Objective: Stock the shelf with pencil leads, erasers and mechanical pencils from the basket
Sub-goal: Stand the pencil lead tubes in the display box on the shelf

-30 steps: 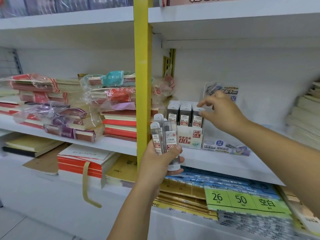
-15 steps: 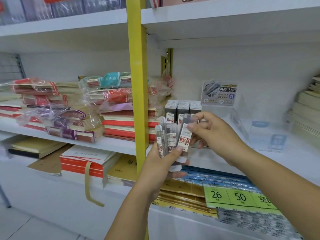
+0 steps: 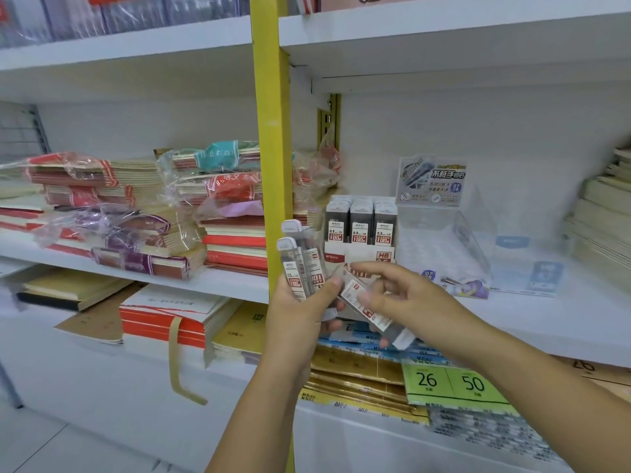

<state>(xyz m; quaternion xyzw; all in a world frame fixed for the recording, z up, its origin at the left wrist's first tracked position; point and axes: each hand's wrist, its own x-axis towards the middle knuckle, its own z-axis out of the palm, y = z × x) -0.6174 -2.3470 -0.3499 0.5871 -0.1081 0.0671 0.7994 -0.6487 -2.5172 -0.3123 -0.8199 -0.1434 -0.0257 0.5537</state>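
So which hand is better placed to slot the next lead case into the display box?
Probably the right: the right hand pinches a single lead case in front of the display box, while the left hand is full, gripping the spare bundle.

Left hand [image 3: 300, 315]: raised in front of the yellow post [image 3: 273, 158], back toward the camera, thumb and fingers curled round a fan of upright lead cases [image 3: 297, 268]. Left forearm [image 3: 259, 404] rises from the bottom edge, below the post. Right hand [image 3: 413, 302]: just right of the post, level with the left hand and close beside it, thumb and fingertips pinching one tilted lead case [image 3: 367, 307]. Right forearm [image 3: 529, 380] enters from the lower right corner.
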